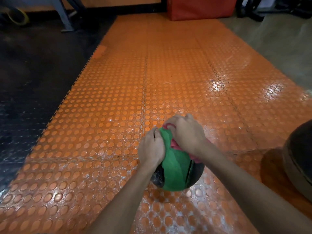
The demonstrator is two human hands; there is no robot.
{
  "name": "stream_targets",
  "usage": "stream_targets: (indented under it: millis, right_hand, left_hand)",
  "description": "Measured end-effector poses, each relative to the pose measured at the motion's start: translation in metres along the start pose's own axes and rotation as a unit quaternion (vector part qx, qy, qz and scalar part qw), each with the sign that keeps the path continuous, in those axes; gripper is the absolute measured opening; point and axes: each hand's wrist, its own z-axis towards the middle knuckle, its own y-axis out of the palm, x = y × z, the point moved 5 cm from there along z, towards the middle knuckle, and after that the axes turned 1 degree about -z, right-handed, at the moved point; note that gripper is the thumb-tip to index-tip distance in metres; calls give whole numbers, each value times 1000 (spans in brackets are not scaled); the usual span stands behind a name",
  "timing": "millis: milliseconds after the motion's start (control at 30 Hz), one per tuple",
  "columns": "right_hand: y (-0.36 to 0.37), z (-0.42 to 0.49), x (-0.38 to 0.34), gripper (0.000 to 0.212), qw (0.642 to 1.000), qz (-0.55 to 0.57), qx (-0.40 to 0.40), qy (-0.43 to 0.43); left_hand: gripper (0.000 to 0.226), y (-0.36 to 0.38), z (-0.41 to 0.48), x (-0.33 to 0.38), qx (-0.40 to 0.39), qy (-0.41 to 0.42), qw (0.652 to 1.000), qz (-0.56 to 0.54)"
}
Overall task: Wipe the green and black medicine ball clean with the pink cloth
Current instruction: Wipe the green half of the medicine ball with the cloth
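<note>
we look down on a green and black medicine ball [177, 169] sitting on an orange studded floor mat [118, 98], near us and a little right of the middle. two bare forearms reach in from the near edge and meet at the ball.

the left hand [151, 148] is on the ball's upper left side, its fingers curled against the green surface and gripping it. the right hand [185, 134] is on top of the ball, towards its far side, with its fingers closed around a bunched pink cloth [174, 145]. the cloth is pressed to the ball under the palm, and folds of it show beneath the hand and by the wrist.

the mat is made of joined tiles and shines with patches of reflected light, brightest to the right. along its left edge lies a black floor [33, 73]. at the near right edge a large dark round object [298, 159] is partly cut off. at the far end of the mat stands a red padded block [200, 7]. a grey metal frame leg [65, 17] and a yellow loop [20, 17] sit far left. bare grey floor [278, 44] lies far right.
</note>
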Motion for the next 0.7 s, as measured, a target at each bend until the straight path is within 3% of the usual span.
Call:
stream_targets:
  millis: [67, 200, 300, 400, 500, 700]
  right_hand:
    - [-3, -20, -8, 30, 998, -36, 41, -20]
    - [1, -90, -12, 53, 993, -1, 108, -56]
    - [-3, -81, -8, 45, 993, -61, 88, -53]
    - [-11, -28, -1, 19, 995, -81, 36, 35]
    - [-8, -10, 9, 26, 996, -59, -3, 74]
    - [0, -110, -2, 45, 991, -67, 104, -47]
  left_hand:
    - [41, -2, 0, 0, -8, -3, 1000, -4]
    - [39, -3, 1, 1, -25, 11, 1000, -2]
    - [39, 5, -2, 7, -25, 51, 998, 21]
    - [36, 9, -12, 17, 1, 99, 995, 29]
    - [35, 9, -17, 24, 1, 109, 993, 45]
    - [41, 16, -10, 26, -42, 99, 990, 92]
